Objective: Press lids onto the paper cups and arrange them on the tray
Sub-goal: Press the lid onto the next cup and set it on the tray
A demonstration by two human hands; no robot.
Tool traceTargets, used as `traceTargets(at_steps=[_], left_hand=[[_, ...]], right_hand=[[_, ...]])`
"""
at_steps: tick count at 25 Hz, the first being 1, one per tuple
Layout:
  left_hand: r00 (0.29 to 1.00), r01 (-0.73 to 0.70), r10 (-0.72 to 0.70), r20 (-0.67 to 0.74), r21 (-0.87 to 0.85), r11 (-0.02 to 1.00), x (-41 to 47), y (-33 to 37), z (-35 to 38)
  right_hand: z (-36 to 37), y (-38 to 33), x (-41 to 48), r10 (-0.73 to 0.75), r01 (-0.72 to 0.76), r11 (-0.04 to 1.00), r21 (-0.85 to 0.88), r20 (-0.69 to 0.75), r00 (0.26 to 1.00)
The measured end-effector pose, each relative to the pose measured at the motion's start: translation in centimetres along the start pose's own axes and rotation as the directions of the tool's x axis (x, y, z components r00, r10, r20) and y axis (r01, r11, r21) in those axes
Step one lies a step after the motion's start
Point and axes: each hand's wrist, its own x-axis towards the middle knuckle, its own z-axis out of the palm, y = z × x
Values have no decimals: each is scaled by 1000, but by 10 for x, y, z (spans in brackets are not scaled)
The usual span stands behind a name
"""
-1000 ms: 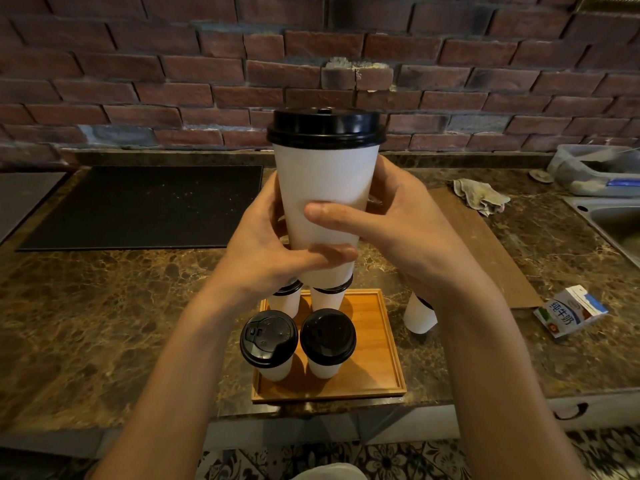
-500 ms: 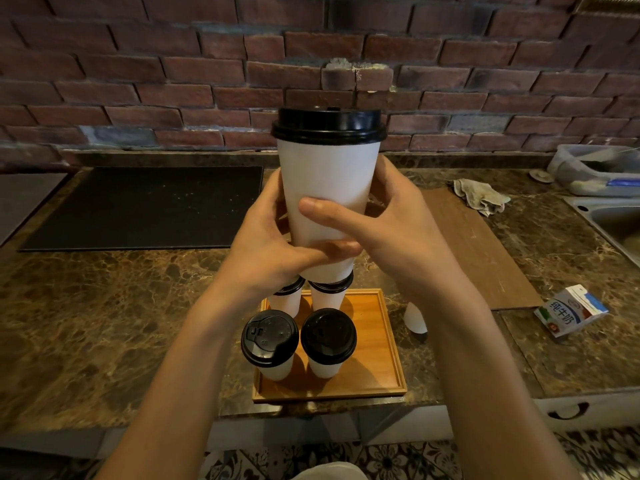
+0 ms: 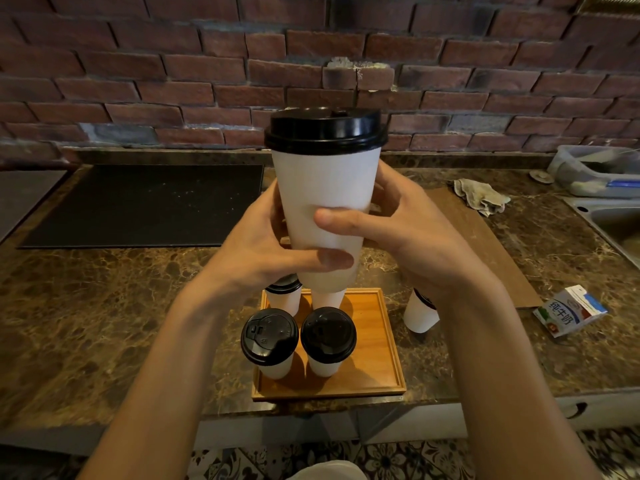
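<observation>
1. Raised upright in mid-air above the back of the tray, against the brick wall (image 3: 173, 81): a tall white paper cup (image 3: 322, 209); capped with a black lid (image 3: 325, 131), level on the rim as far as can be seen.
2. Wrapped round the cup's lower half from the left: the left hand (image 3: 256, 251); thumb laid across the near face low down; fingers curled behind the cup, out of sight.
3. Gripping from the right, slightly higher: the right hand (image 3: 408, 240); thumb pressed across the near face just above the left thumb; fingers curled round the far side.
4. Below, near the front edge of the marble counter (image 3: 104, 306): a square wooden tray (image 3: 377, 341); four white cups standing in a block on its left half.
5. In that block: front-left cup (image 3: 270, 336) and front-right cup (image 3: 328, 334), both lidded in black, just beside each other; back-left cup (image 3: 284, 296) lidded too; back-right cup (image 3: 327, 299) mostly hidden behind the held cup, its top unseen.
6. Off the tray, just to its right on the counter: a spare cup (image 3: 419, 313), partly hidden by the right wrist; dark at the top, lid or not impossible to tell.
7. Further right: a milk carton (image 3: 569, 310) lying on its side; a wooden board (image 3: 485, 244) with a crumpled cloth (image 3: 481, 195) at its far end; a sink (image 3: 616, 223) at the edge of view.
8. Back left on the counter: a flat black mat (image 3: 145, 206).
</observation>
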Motion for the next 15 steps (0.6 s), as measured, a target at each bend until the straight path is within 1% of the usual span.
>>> traceTargets(at_steps=[4,7,11,15], left_hand=[[990,48,-40,135,-59,997,-1,-1,-1],[983,54,-42,178,-63,997,-1,0,0],[985,56,-43,166,-71,996,0,0,1],[996,37,-32,86,-59,998,-1,2,3]], right_hand=[[-5,6,-1,8,-14,998,55,105,994],[-6,10,-1,6,-21,995,98,145,989],[-6,10,0,5,-19,995,96,141,990],[-6,4,0,5,-11,999,51,106,994]])
